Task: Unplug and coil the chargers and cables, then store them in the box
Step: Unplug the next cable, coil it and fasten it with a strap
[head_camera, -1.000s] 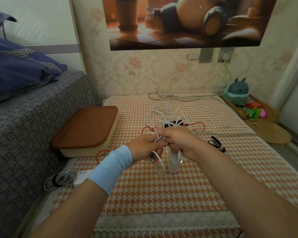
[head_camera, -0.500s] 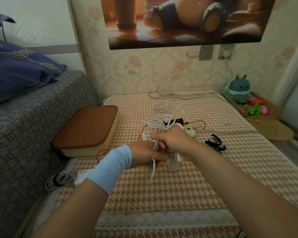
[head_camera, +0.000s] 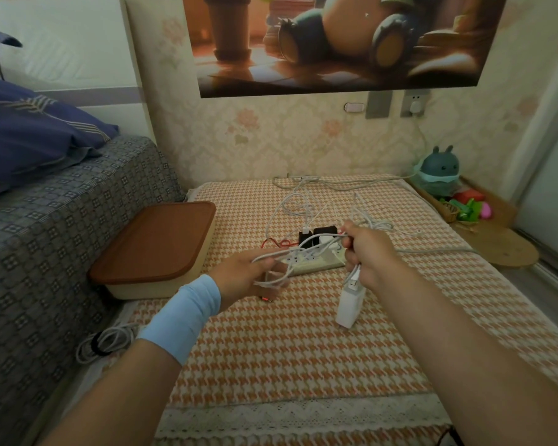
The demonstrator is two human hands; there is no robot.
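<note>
White cable (head_camera: pixel 303 249) is held taut between both hands above the mat (head_camera: pixel 287 349). Loops are gripped by the left hand (head_camera: pixel 242 273); strands are clenched in the right hand (head_camera: pixel 368 252), with a white charger (head_camera: pixel 350 300) dangling below. The power strip (head_camera: pixel 316 260) lies just behind. The lidded box (head_camera: pixel 155 243) sits far left, and 1 coiled cable (head_camera: pixel 105 342) lies near left.

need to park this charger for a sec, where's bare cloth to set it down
Widest bare patch: the checked cloth between your forearms, from the dangling charger to the lace hem. Also bare: the strip between the box and the cable loops. Crowded: around the power strip, with plugs and looping white cables.
</note>
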